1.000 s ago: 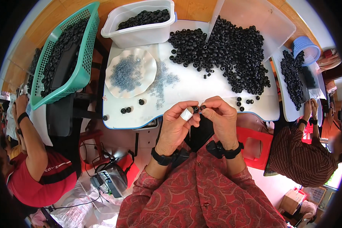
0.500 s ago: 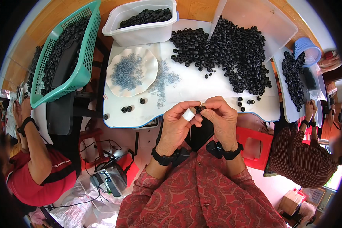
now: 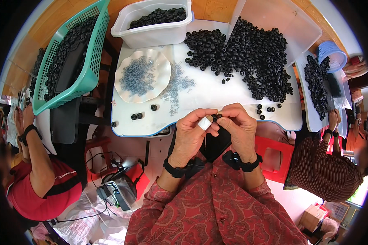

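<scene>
My left hand (image 3: pixel 188 136) and my right hand (image 3: pixel 242 132) meet just over the table's near edge. Between their fingertips is a small black ring-like part (image 3: pixel 217 117), pinched from both sides and partly hidden by the fingers. White tape (image 3: pixel 204 123) wraps my left thumb. Beyond the hands, a large heap of similar black ring-like parts (image 3: pixel 259 57) covers the far right of the white table (image 3: pixel 208 96). A white wavy-rimmed plate (image 3: pixel 164 77) on the left holds tiny clear pieces (image 3: pixel 138 75), and more tiny clear pieces (image 3: pixel 174 87) lie scattered beside it.
A white tub (image 3: pixel 155 37) of black parts stands at the back. A translucent bin (image 3: pixel 284 26) lies tipped behind the heap. Loose black parts (image 3: pixel 153 107) dot the near left. Left is a green basket (image 3: pixel 95 53). Co-workers sit on both sides; a red stool (image 3: pixel 276 157) stands at right.
Both hands keep their pinch on the black part, with barely any finger movement. The table and its contents have shifted very slightly in the view.
</scene>
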The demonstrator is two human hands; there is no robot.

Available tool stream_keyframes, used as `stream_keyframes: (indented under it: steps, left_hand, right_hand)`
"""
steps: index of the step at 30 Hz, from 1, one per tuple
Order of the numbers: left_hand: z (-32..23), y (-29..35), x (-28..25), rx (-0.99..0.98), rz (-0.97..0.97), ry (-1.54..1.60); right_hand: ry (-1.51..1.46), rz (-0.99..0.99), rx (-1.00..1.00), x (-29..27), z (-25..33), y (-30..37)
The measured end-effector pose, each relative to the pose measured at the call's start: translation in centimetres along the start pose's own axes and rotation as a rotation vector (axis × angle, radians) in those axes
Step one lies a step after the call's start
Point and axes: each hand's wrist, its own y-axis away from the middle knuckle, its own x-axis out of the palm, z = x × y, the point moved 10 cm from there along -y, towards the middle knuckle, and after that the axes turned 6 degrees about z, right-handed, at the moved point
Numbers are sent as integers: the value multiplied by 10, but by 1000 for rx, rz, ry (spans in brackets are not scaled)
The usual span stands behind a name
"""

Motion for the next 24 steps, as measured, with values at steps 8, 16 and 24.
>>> stream_keyframes:
  steps: [8, 16, 24]
  left_hand:
    - [-6, 2, 0, 4, -66, -79]
    - [-3, 3, -14, 3, -129, -148]
    - [4, 5, -24, -22, -218, -202]
  right_hand:
    - [82, 27, -54, 1, 7, 1]
    - [252, 19, -101, 1, 11, -1]
    - [507, 37, -174, 13, 16, -3]
